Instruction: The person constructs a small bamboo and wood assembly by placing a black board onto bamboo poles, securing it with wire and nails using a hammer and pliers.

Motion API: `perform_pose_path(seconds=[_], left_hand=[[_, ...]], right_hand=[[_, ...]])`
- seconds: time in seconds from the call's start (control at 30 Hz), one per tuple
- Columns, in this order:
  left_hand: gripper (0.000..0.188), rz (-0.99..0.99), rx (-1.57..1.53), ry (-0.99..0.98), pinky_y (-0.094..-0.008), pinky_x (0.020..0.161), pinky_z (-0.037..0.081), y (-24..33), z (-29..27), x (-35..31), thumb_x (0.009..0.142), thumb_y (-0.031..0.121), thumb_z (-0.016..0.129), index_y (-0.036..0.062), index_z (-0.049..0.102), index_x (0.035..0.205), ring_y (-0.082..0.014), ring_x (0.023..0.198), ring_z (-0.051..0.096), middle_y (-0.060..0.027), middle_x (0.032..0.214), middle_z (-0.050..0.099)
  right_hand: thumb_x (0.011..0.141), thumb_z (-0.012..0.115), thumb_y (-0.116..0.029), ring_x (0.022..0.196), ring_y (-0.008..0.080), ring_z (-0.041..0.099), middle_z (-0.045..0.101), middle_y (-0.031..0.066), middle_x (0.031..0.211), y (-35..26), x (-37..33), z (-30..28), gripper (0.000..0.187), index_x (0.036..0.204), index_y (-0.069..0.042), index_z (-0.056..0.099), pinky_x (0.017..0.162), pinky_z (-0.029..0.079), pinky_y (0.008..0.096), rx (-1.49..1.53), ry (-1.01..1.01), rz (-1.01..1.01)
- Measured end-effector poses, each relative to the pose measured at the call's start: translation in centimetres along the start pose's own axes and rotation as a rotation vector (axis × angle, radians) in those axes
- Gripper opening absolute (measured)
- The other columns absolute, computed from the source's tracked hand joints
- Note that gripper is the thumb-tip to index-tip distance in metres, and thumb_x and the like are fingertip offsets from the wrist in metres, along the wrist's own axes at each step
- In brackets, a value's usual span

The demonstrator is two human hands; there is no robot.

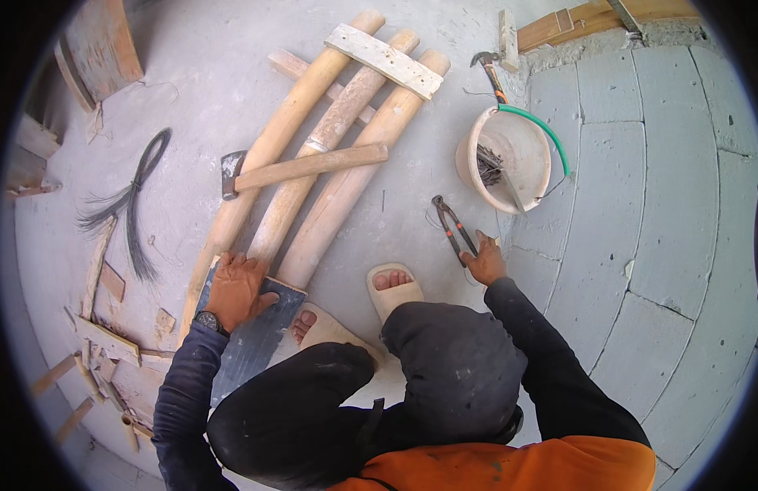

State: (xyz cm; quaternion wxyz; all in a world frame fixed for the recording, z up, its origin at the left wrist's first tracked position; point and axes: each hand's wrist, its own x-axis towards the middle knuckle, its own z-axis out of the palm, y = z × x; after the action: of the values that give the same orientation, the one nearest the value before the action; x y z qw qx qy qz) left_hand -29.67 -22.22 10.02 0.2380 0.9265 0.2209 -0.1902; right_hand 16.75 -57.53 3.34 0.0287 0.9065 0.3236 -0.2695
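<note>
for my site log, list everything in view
wooden poles: 3, tan, centre
planks: 2, pale, crossing poles
sledgehammer: 1, black-brown, on poles
binding wire: 1 bundle, black, left
scrap wood: many, brown, left
bucket: 1, whitish, right
nails: many, grey, in bucket
pincers: 1, black-orange, by bucket
claw hammer: 1, black-orange, behind bucket
block wall: 1, grey, right
panel: 1, blue-grey, under left hand
sandals: 2, cream, on feet
left hand: 1, bare, on panel
right hand: 1, bare, at pincers

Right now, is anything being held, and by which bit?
The right hand is at the handle ends of the pincers; I can't tell if it grips. The left hand lies on one end of the dark board.
</note>
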Motion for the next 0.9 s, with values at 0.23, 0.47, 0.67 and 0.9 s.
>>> perform_pose_path(seconds=[0.23, 0.47, 0.67, 0.9], left_hand=[[0.046, 0.0, 0.013, -0.11, -0.0502, 0.108, 0.042, 0.8, -1.1, 0.9, 0.079, 0.045, 0.084, 0.0065, 0.076, 0.103, -0.035, 0.102, 0.069, -0.0137, 0.096, 0.075], [0.042, -0.052, 0.012, -0.099, -0.0483, 0.107, 0.043, 0.7, -0.4, 1.6, 0.075, 0.043, 0.084, 0.0064, 0.074, 0.094, -0.0356, 0.095, 0.07, -0.0132, 0.09, 0.074], [0.042, -0.079, 0.018, -0.106, -0.0486, 0.109, 0.04, 1.7, -0.4, 1.3, 0.073, 0.039, 0.085, 0.0075, 0.073, 0.098, -0.0313, 0.103, 0.068, -0.0106, 0.095, 0.074], [0.041, -0.101, -0.041, -0.135, -0.0475, 0.109, 0.038, 1.7, -0.4, 1.3, 0.072, 0.035, 0.087, 0.0096, 0.073, 0.101, -0.0287, 0.109, 0.066, -0.0078, 0.094, 0.07]], right_hand=[[0.087, 0.083, -0.042, 0.117, 0.0375, 0.065, 0.065, 0.0209, 0.121, -4.1, 0.0, 1.5, 0.062, 0.132, -0.001, 0.068, 0.102, 0.052, 0.0484, 0.069, 0.297, -0.142], [0.1, 0.076, -0.024, 0.091, 0.0164, 0.071, 0.078, 0.0081, 0.103, -11.2, 10.5, -18.8, 0.026, 0.116, -0.003, 0.077, 0.085, 0.055, 0.0305, 0.618, 0.802, -0.643], [0.096, 0.069, -0.053, 0.128, 0.0421, 0.067, 0.072, 0.0269, 0.134, -7.0, 36.2, -24.9, 0.076, 0.145, 0.005, 0.062, 0.111, 0.048, 0.0437, 0.096, 0.439, -0.233], [0.094, 0.067, -0.037, 0.098, 0.0421, 0.075, 0.075, 0.0233, 0.094, 2.9, 52.7, -20.6, 0.029, 0.104, -0.012, 0.078, 0.085, 0.056, 0.0508, -0.926, -0.36, -0.75]])
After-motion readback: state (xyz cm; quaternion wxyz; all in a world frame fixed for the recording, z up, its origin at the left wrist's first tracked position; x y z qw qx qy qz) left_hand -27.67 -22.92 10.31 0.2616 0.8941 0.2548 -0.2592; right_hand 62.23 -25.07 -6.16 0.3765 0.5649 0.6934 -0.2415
